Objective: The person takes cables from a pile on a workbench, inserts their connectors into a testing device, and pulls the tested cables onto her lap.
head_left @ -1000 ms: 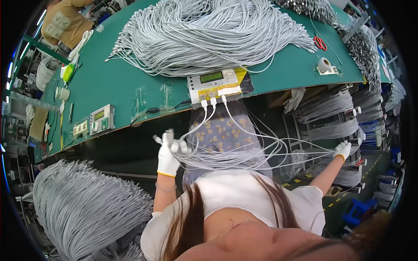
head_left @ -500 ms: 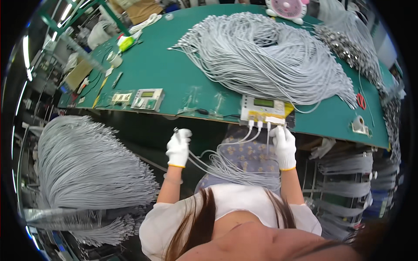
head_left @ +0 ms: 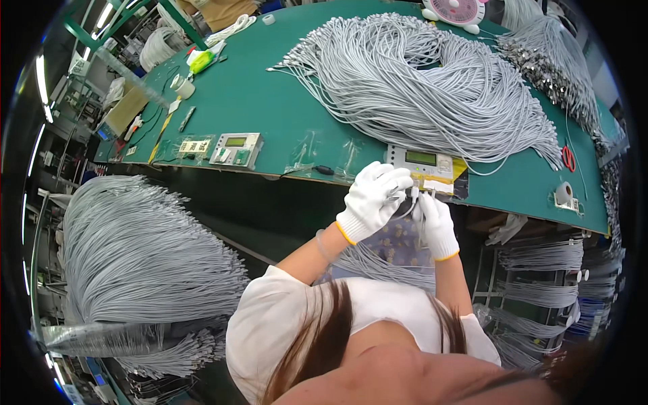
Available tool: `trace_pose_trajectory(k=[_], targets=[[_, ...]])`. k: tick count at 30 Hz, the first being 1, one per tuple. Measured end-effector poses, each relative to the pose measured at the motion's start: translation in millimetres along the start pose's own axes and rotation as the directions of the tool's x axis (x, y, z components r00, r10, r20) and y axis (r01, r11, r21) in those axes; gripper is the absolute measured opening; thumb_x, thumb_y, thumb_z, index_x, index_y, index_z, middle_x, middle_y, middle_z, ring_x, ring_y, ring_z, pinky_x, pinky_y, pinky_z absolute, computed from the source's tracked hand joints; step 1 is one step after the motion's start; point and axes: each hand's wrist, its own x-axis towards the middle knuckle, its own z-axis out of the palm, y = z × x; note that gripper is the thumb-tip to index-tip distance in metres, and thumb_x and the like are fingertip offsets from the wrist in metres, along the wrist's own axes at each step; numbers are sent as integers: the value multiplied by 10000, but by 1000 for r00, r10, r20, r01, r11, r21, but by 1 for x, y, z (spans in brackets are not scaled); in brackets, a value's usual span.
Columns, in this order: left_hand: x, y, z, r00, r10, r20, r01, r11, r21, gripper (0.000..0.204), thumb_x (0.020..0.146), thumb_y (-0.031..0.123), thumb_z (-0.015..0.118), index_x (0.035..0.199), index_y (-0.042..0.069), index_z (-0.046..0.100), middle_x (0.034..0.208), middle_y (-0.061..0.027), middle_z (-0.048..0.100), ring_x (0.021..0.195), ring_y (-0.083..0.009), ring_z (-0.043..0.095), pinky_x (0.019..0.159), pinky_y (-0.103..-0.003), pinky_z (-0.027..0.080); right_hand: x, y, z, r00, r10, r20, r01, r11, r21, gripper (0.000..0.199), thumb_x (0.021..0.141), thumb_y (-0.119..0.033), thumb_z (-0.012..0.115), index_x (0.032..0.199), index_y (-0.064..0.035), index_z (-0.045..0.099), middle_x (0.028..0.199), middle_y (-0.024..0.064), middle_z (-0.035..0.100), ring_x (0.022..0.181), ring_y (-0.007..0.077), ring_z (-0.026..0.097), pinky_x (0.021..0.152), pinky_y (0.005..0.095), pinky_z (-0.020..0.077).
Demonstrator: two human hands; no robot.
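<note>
My white-gloved left hand (head_left: pixel 376 201) is at the front of a cable tester (head_left: pixel 422 159), a light box with a small green display. Its fingers are curled around a cable end, a little dark metal showing between them. Close by on the right, my gloved right hand (head_left: pixel 436 226) pinches a thin cable just below the tester's front edge. Between the hands a white plug (head_left: pixel 414 192) stands at the tester's front, its cable curving down. The left hand covers the sockets to the left. A bunch of grey-white cables (head_left: pixel 378 263) lies across my lap.
A large coil of grey cables (head_left: pixel 418 88) covers the green table (head_left: pixel 236 88) behind the tester. A second tester (head_left: pixel 235 150) sits to the left. Red scissors (head_left: pixel 568 159) and a tape roll (head_left: pixel 563 194) lie right. A thick cable bundle (head_left: pixel 148 256) hangs at my left.
My left hand has moved right and up from beside my lap to the tester, next to my right hand. The right hand stays near the tester's front, slightly lower.
</note>
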Motion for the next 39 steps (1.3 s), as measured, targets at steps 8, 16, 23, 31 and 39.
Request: trace_pose_trajectory(k=[8, 16, 23, 31, 39], targets=[[-33, 24, -9, 891, -433, -139, 356, 854, -379, 372, 1055, 273, 370, 1066, 9, 631, 888, -89, 683, 784, -183, 641, 724, -323, 528, 16, 13, 11, 990, 110, -83, -83, 956, 282, 421, 1000, -289, 483, 689, -23, 582, 615, 36, 550, 536, 112, 465, 524, 276, 374], [-97, -24, -54, 480, -873, 82, 142, -14, -990, 341, 1028, 429, 462, 953, 113, 568, 686, 63, 430, 521, -40, 367, 412, -187, 277, -25, 99, -101, 996, -38, 80, 84, 708, -701, 299, 966, -282, 489, 879, -14, 590, 758, 182, 667, 622, 301, 676, 601, 388, 534], [-214, -92, -138, 92, -994, -65, -192, 46, -980, 229, 1024, 333, 504, 915, 132, 522, 605, 66, 358, 402, -48, 291, 324, -211, 238, -199, 277, -374, 782, 575, -242, -108, 506, 856, 166, 957, -223, 450, 881, -95, 524, 833, 48, 650, 723, 239, 640, 563, 382, 482], [-93, -18, -56, 758, -536, 373, 651, 580, -489, 260, 991, 230, 541, 1091, 9, 634, 960, -71, 662, 850, -146, 651, 766, -278, 526, -108, 68, -330, 893, -56, -447, 245, 894, 376, 374, 991, -168, 415, 1331, -87, 548, 941, 12, 672, 732, 135, 607, 656, 251, 500], [-17, 19, 9, 681, -445, 581, 697, 152, -701, 357, 1036, 307, 475, 1177, -4, 578, 1116, -151, 670, 922, -206, 654, 811, -330, 521, -26, -23, -66, 996, -80, -45, 79, 996, -30, 255, 1003, -158, 469, 1149, 18, 580, 832, 85, 687, 624, 103, 570, 622, 242, 483]])
